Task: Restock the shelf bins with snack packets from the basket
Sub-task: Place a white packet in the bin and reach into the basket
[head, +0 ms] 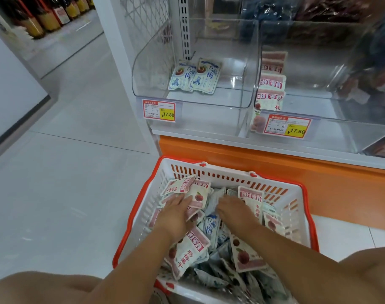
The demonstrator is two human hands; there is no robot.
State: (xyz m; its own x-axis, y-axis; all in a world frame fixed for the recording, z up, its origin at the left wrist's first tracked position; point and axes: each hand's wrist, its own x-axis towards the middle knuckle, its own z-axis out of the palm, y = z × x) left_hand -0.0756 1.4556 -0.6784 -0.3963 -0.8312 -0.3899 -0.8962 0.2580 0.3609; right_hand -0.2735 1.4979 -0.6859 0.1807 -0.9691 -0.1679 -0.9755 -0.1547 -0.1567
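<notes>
Both your hands were down in the basket (226,172) on the floor, among the snack packets (187,255). Your left hand (176,213) lay palm-down, fingers fairly straight, on pink packets. Your right hand (235,211) dug into the pile, and its grip could not be told. Two blue-and-white packets (196,77) lay in the left bin (143,69), and pink ones (270,84) were stacked in the right bin (319,73).

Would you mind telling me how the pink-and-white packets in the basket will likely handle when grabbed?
Probably floppy: the pink-and-white packets lie bent and tilted in the basket. Likely light, being small flat pouches. Their glossy film may let a handful slip.
</notes>
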